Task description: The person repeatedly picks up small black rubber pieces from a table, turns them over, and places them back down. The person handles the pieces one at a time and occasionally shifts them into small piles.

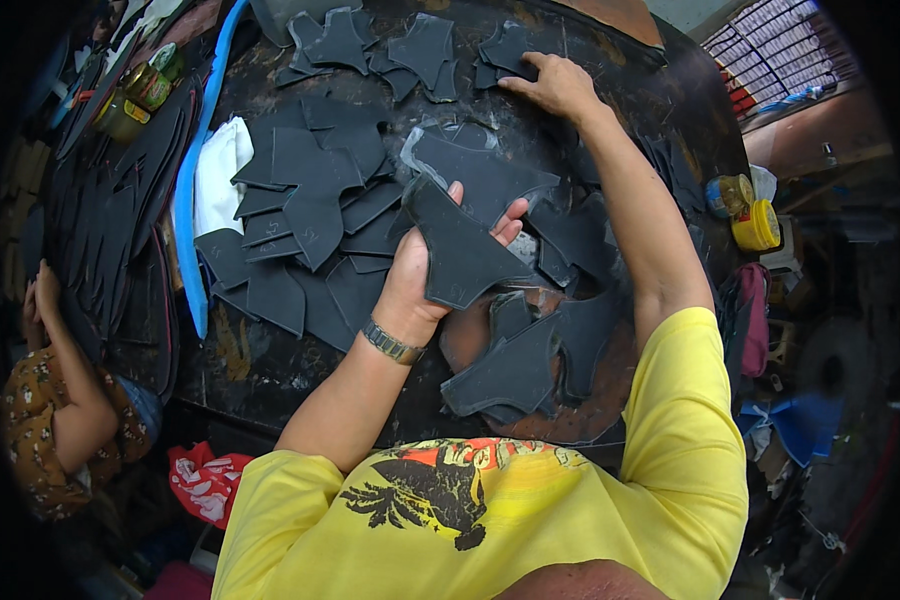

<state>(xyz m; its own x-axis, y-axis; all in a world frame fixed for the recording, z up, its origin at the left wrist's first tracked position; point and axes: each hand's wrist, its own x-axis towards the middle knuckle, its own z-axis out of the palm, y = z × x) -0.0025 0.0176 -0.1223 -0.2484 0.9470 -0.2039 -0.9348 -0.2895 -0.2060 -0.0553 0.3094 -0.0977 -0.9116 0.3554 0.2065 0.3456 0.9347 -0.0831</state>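
Note:
My left hand holds a flat black cut piece, shaped like a shoe upper panel with a pointed top and curved sides. The thumb lies at its left edge and fingertips show beyond its far side. My right hand reaches to the far side of the table, fingers apart, touching the edge of a small stack of black pieces. Two similar stacks, one in the middle and one farther left, lie beside it. A larger black piece with a pale grey edge lies just beyond my left hand.
Overlapping black pieces cover the table's left part; others lie close to me. A white cloth lies by a blue strip. A yellow tub stands at right. Another person's arm shows at far left.

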